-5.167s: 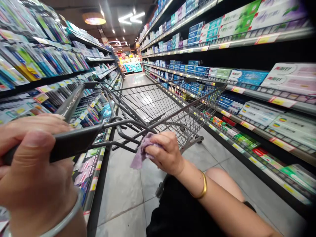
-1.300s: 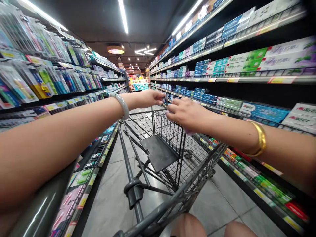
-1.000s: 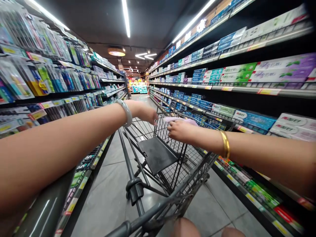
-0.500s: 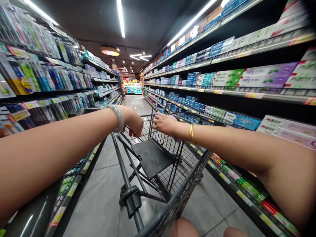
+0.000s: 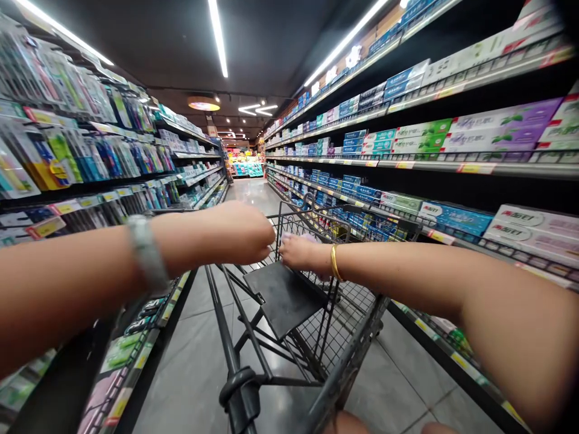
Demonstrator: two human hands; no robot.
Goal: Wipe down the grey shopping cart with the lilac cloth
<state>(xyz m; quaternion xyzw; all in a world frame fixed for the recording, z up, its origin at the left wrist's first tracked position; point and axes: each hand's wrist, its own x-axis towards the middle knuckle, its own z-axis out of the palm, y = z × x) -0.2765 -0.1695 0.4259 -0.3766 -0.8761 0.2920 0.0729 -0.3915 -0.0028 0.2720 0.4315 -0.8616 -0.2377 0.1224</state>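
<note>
My left hand [image 5: 242,232], slightly blurred, is a closed fist above the child seat of a dark shopping cart [image 5: 312,386]. A pale jade bangle [image 5: 148,253] circles that wrist. Whatever the fist may hold is hidden. My right hand [image 5: 297,251] is closed on a light purple thing [image 5: 312,239], mostly covered by the hand, so its kind does not show. A gold bangle [image 5: 335,263] sits on the right wrist. Both hands are close together over the cart's wire basket, with the black seat flap [image 5: 284,298] below them.
Toothbrush packs [image 5: 90,157] hang on the left rack. Boxed goods [image 5: 502,129] line the shelves on the right. Between them the tiled aisle floor [image 5: 253,193] leads to a bright display [image 5: 246,166] at the far end. The cart stands between both shelf rows.
My left hand has moved right and nearer my right hand, its hanging fingers now curled in. My right hand with the purple thing is slightly lower. The view has shifted a little.
</note>
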